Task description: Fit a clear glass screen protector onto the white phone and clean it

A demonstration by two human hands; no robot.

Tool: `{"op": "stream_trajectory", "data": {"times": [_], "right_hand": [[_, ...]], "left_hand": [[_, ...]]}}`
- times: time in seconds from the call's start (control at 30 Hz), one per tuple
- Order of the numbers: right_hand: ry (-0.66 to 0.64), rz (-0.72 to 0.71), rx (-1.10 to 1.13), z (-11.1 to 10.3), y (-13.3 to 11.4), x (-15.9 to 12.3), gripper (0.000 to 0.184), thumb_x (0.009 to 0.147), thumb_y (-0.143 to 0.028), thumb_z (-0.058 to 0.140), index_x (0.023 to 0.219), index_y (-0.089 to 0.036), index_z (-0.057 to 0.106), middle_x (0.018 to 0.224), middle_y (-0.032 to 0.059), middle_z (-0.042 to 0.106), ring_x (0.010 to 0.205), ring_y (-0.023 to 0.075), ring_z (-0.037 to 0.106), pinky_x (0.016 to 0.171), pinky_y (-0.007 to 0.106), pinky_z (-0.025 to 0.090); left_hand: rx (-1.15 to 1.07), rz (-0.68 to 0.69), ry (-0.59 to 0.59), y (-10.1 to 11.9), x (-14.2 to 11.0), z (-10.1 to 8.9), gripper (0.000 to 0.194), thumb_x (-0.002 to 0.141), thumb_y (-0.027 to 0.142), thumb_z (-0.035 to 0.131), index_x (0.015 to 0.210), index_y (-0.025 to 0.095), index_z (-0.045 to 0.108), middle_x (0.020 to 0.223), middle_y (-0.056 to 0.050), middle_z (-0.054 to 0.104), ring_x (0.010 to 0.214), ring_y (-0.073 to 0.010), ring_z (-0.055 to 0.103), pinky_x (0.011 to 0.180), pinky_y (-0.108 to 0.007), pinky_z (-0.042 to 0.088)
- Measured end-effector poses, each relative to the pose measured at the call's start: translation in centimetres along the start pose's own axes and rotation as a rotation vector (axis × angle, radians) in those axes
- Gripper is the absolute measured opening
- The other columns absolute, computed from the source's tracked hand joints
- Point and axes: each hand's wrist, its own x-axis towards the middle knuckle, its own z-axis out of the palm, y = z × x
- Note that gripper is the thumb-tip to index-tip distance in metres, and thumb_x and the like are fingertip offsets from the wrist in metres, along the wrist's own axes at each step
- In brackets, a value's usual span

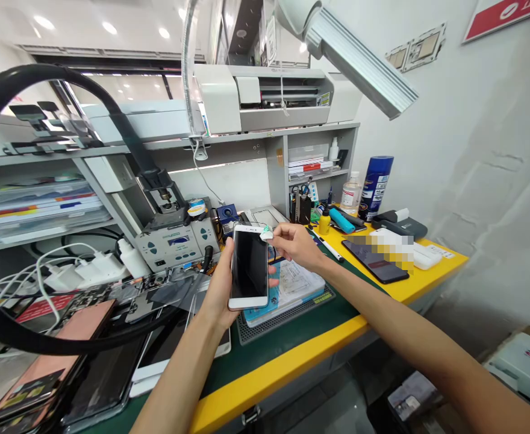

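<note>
And there was the yellow-edged bench [247,398], running right across the scene, a wide white machine [283,118] up on the shelf behind it! A thick black hose [25,72] looped around at the left, and a metal lamp [367,66] hung over the upper right. Below the hose's nozzle sat the grey control station [179,244], cables and phone parts crowding nearby. In the middle, a blue-and-white pack [294,280] lay on the bench, under the 2 hands.

Now the grip: the left hand [222,286] had closed around the lower left of the white-framed phone [249,265], thumb along the left edge, fingertips showing past the right edge! The phone was up off the bench, dark screen facing the camera, just right of that palm. At its top right corner came the right hand [299,244], thumb and fingers pinched narrow on a small white-and-green piece [266,234], right against the phone, while a yellow bottle [324,223] stood beyond the wrist.
</note>
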Motion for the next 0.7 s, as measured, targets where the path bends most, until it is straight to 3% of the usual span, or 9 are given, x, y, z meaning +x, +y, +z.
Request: {"op": "stream_trajectory", "data": {"times": [0.17,0.43,0.7], "right_hand": [[-0.095,0.032,0.000,0.4,0.3,-0.2,0.025,0.081,-0.031,0.068,0.065,-0.018,0.054,0.048,-0.0055,0.052,0.040,0.0074,0.043,0.044,0.022,0.033],[-0.192,0.058,0.020,0.7,0.6,-0.5,0.024,0.083,-0.029,0.067,0.066,-0.019,0.053,0.046,-0.0062,0.051,0.040,0.0075,0.041,0.045,0.022,0.033],[-0.339,0.071,-0.023,1.4,-0.1,-1.1,0.028,0.085,-0.029,0.067,0.064,-0.018,0.053,0.048,-0.0058,0.051,0.043,0.0078,0.045,0.048,0.022,0.036]], "left_hand": [[-0.094,0.014,0.013,0.0,0.4,-0.5,0.053,0.096,0.056,0.047,0.121,0.013,0.065,0.096,-0.015,0.075,0.079,-0.0288,0.075,0.070,-0.047,0.063],[-0.082,0.016,0.267,0.0,1.0,-0.8,0.038,0.096,0.046,0.053,0.107,0.014,0.069,0.074,-0.008,0.074,0.057,-0.0201,0.071,0.057,-0.030,0.060],[-0.147,0.044,0.304,0.2,1.4,-1.2,0.038,0.098,0.044,0.047,0.097,0.013,0.069,0.068,-0.006,0.072,0.054,-0.0183,0.068,0.053,-0.028,0.057]]}}
